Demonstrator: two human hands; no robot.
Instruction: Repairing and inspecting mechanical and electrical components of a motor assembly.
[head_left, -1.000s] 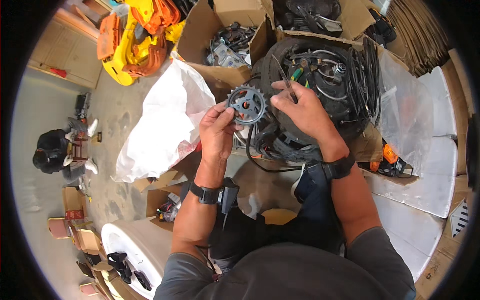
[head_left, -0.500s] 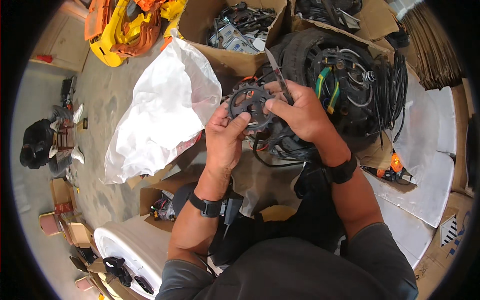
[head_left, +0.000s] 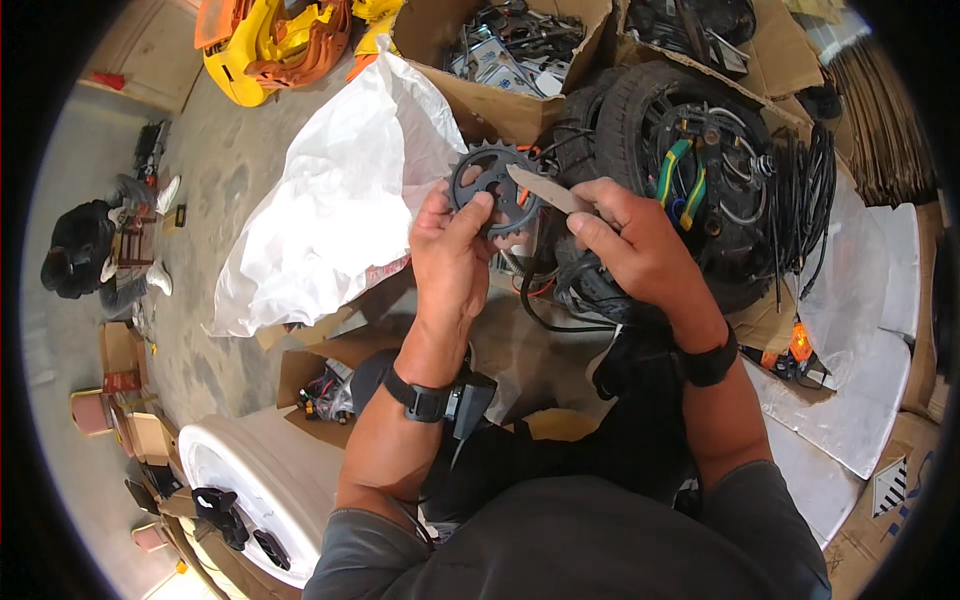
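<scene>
My left hand (head_left: 447,245) pinches a dark toothed sprocket (head_left: 492,163) between thumb and fingers, holding it up in front of me. In my right hand (head_left: 635,240) is a knife; its worn blade (head_left: 545,190) points left, with the tip over the sprocket's right part. Whether blade and metal touch, I cannot tell. The knife's handle is mostly hidden in my fist. Just left of the sprocket spreads a white plastic bag (head_left: 340,190). Beyond my right hand lie black tyred wheels (head_left: 625,130), with green-handled pliers (head_left: 672,170) on top.
A cardboard box (head_left: 490,115) of metal parts stands at the back, beside orange and yellow plastic panels (head_left: 240,75). Black cables (head_left: 805,200) hang on the right. A white tub (head_left: 215,440) is at lower left. Another person (head_left: 85,245) sits far left.
My right hand has come off the sprocket and moved right. The knife has swung from pointing up and away to pointing left across the sprocket. My left hand keeps its hold.
</scene>
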